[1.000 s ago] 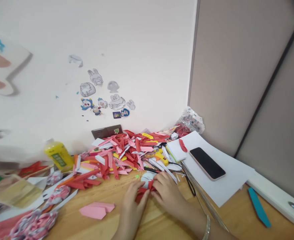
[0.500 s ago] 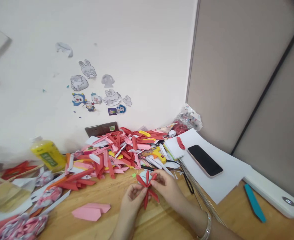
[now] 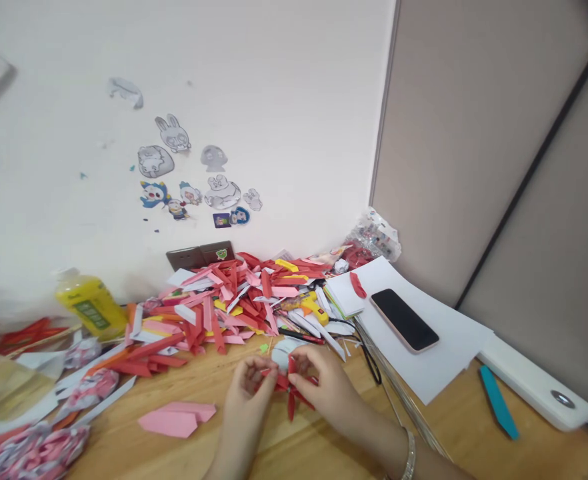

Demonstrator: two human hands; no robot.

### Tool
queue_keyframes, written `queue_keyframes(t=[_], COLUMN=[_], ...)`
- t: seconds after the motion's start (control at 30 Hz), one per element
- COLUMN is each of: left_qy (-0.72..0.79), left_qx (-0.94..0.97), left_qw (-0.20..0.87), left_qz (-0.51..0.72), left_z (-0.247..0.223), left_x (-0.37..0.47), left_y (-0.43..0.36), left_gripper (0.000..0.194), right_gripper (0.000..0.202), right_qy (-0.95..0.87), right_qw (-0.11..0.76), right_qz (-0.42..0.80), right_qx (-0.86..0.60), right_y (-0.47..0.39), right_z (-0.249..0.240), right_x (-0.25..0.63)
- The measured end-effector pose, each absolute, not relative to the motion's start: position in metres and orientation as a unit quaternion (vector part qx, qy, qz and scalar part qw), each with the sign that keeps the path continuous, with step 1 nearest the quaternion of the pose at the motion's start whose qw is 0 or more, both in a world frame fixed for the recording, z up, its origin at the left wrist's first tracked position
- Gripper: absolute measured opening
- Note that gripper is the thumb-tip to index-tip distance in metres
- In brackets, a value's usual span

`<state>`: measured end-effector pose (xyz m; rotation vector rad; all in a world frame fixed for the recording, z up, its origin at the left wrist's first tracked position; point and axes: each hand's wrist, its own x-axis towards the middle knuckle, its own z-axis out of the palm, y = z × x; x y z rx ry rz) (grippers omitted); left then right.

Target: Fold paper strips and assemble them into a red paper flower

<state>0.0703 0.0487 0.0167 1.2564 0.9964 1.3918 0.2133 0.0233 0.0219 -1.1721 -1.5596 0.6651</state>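
A red folded-paper piece with several pointed arms (image 3: pixel 291 404) is between my hands, low in the middle of the view. My left hand (image 3: pixel 253 385) pinches one of its arms between thumb and fingers. With thumb and forefinger, my right hand (image 3: pixel 318 377) grips another arm that points upward. Behind the piece is a pale round object (image 3: pixel 283 353), partly covered by my fingers. Two folded pink papers (image 3: pixel 171 421) lie on the wooden table (image 3: pixel 139 460) to the left of my left hand.
Red, pink, yellow and white folded strips (image 3: pixel 214 303) are heaped along the wall, with a yellow glue gun (image 3: pixel 314 308) beside them. A yellow bottle (image 3: pixel 91 305) stands left. To the right are a phone (image 3: pixel 405 320) on white paper, a teal strip (image 3: pixel 498 402) and a white device (image 3: pixel 534 381).
My left hand has shifted from the red piece's centre to its left arm. My right hand has turned, and an arm of the piece now stands upright in it. The view has shifted slightly.
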Motion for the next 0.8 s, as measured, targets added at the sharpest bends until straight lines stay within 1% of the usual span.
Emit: queue_keyframes(t=[0.1,0.2,0.33,0.5,0.57,0.63,0.7,0.8], left_qy=[0.41,0.399,0.393,0.429,0.419,0.388,0.357,0.32], left_qx=[0.518,0.551,0.626,0.736,0.783,0.822,0.84,0.853], left_qw=[0.463,0.401,0.319,0.225,0.156,0.057,-0.041,-0.155], left_qz=[0.591,0.613,0.593,0.473,0.433,0.412,0.407,0.381], left_z=[0.017,0.013,0.003,0.0,0.003,0.006,0.008,0.008], left_x=[0.07,0.07,0.07,0.068,0.065,0.062,0.059,0.056], left_y=[0.047,0.043,0.04,0.042,0.042,0.042,0.04,0.037], left_gripper=[0.024,0.015,0.004,0.015,0.017,0.016,0.017,0.029], right_gripper=[0.021,0.019,0.021,0.012,0.011,0.013,0.015,0.019], right_qy=[-0.616,-0.612,-0.626,-0.603,-0.588,-0.606,-0.646,-0.71], right_qw=[0.534,0.529,0.526,0.555,0.57,0.574,0.561,0.512], right_qz=[0.305,0.328,0.308,0.238,0.215,0.178,0.134,0.077], right_qx=[-0.492,-0.487,-0.487,-0.521,-0.532,-0.522,-0.5,-0.477], right_y=[0.027,0.028,0.026,0.03,0.031,0.032,0.031,0.029], right_z=[0.011,0.005,0.003,0.001,0.0,0.001,0.001,0.001], right_x=[0.211,0.21,0.21,0.212,0.215,0.217,0.217,0.214])
